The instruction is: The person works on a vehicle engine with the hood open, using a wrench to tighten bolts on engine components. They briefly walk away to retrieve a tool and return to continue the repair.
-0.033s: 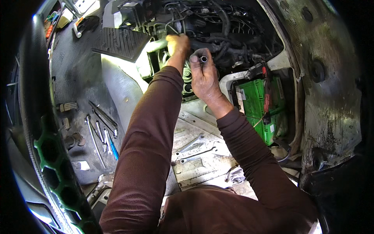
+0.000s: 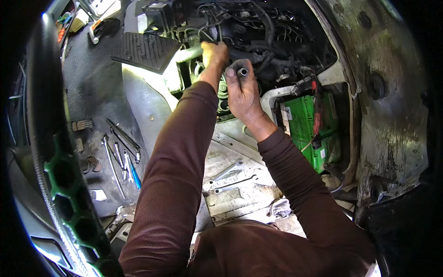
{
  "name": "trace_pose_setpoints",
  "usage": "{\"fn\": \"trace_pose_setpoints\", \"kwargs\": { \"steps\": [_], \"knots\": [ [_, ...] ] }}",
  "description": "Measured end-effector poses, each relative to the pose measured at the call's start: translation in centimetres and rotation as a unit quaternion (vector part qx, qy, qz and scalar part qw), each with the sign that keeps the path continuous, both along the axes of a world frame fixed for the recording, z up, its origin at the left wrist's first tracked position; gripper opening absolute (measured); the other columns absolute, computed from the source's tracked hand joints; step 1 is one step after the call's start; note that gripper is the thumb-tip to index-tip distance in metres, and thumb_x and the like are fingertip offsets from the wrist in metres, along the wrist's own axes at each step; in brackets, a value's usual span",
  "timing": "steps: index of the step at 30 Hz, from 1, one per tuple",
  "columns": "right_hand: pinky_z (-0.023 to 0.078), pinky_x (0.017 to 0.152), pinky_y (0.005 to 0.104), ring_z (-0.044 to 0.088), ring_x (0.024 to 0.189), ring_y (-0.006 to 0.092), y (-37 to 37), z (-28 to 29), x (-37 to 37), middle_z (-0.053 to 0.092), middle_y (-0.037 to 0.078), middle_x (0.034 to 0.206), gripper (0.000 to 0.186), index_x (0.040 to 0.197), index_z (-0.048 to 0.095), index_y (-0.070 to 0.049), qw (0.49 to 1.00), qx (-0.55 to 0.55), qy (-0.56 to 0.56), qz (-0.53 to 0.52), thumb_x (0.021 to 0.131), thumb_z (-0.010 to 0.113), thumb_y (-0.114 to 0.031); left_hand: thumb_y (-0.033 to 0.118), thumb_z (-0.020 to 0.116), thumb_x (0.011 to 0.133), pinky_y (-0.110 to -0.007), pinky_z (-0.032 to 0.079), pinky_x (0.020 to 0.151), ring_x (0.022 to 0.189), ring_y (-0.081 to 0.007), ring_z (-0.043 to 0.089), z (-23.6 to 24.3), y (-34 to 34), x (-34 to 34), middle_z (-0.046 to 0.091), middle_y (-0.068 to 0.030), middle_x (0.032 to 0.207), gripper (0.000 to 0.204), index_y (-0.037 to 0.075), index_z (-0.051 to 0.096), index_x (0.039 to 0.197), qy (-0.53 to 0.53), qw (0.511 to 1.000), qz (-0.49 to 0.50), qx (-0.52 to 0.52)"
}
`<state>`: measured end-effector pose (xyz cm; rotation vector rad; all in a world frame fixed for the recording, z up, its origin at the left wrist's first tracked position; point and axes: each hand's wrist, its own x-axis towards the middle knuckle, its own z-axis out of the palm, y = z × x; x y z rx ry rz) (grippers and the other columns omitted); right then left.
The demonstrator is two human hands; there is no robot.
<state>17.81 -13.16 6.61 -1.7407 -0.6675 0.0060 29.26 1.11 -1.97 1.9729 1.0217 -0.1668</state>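
Note:
My left hand (image 2: 214,56) reaches into the engine bay with its fingers curled down beside a pale pipe (image 2: 189,54). Whatever it grips is hidden beneath it. Close by on the right, my right hand (image 2: 243,94) holds a metal socket (image 2: 242,72) between thumb and fingers, its round open end facing up. Under and between the hands lie brightly lit engine parts (image 2: 223,87), including round pulley-like pieces. The dark engine (image 2: 258,34) with its hoses and thin metal lines spreads out beyond both hands.
A green battery (image 2: 302,117) with a red-clad cable sits at the right. Wrenches (image 2: 235,183) lie on the pale panel below my arms. Several tools, including a blue-handled one (image 2: 134,176), rest on the floor at left. A ribbed pedal-like plate (image 2: 145,51) and a steering wheel (image 2: 46,101) are leftward.
The whole view has shifted very slightly. Both hands keep their places at the engine, and the socket stays in my right hand.

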Motion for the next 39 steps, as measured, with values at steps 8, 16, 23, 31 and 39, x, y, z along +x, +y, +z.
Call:
{"fn": "trace_pose_setpoints", "kwargs": {
  "steps": [8, 16, 23, 31, 39],
  "knots": [
    [0.039, 0.111, 0.0404, 0.056, 0.125, 0.0224, -4.6, -0.4, 4.8, 0.066, 0.014, 0.123, 0.06, 0.129, 0.059, 0.001, 0.919, 0.15, 0.264, 0.251, 0.105, 0.044, -0.052, 0.009, 0.058, 0.102, -0.033, 0.056, 0.065, 0.078, -0.015, 0.066, 0.6, -5.9, -9.1, 0.069, -0.0071, 0.103, 0.062, 0.016, 0.028, 0.156, -0.376, 0.833, 0.132, -0.383],
    [0.052, 0.087, 0.0419, 0.065, 0.1, 0.0213, 2.0, -6.9, 16.0, 0.07, 0.011, 0.109, 0.036, 0.116, 0.068, -0.007, 0.823, 0.088, 0.539, 0.159, 0.106, 0.049, -0.035, 0.018, 0.068, 0.096, -0.047, 0.05, 0.089, 0.095, -0.04, 0.065, 3.5, -9.7, -8.5, 0.065, -0.0264, 0.107, 0.042, -0.007, 0.05, 0.126, -0.316, 0.932, 0.149, -0.093],
    [0.044, 0.104, 0.0357, 0.056, 0.113, 0.0224, 0.0, -11.5, 13.0, 0.059, 0.014, 0.122, 0.034, 0.128, 0.055, 0.001, 0.861, 0.268, 0.356, 0.245, 0.105, 0.044, -0.021, 0.024, 0.072, 0.088, -0.049, 0.045, 0.102, 0.115, -0.0418, 0.056, 11.6, -10.7, -13.4, 0.057, -0.0232, 0.116, 0.052, -0.001, 0.054, 0.13, -0.501, 0.841, -0.098, 0.178],
    [0.042, 0.059, 0.0257, 0.048, 0.059, 0.011, 4.0, -5.8, 8.4, 0.055, 0.0, 0.074, 0.035, 0.095, 0.058, -0.01, 0.827, 0.257, 0.488, 0.108, 0.108, 0.043, -0.039, 0.028, 0.065, 0.101, -0.04, 0.047, 0.064, 0.063, -0.0265, 0.055, 11.9, -9.3, -10.9, 0.059, -0.0144, 0.07, 0.036, -0.002, 0.063, 0.081, -0.474, 0.877, 0.013, 0.073],
    [0.034, 0.059, 0.035, 0.037, 0.053, 0.0167, 1.1, -4.2, 10.9, 0.038, -0.001, 0.06, 0.04, 0.079, 0.048, -0.017, 0.707, 0.434, 0.557, -0.04, 0.107, 0.043, -0.044, 0.03, 0.049, 0.107, -0.033, 0.046, 0.062, 0.072, -0.0155, 0.056, 5.8, 0.9, -8.8, 0.059, -0.0038, 0.086, 0.025, 0.01, 0.058, 0.095, -0.415, 0.683, 0.396, -0.451]
  ]
}}
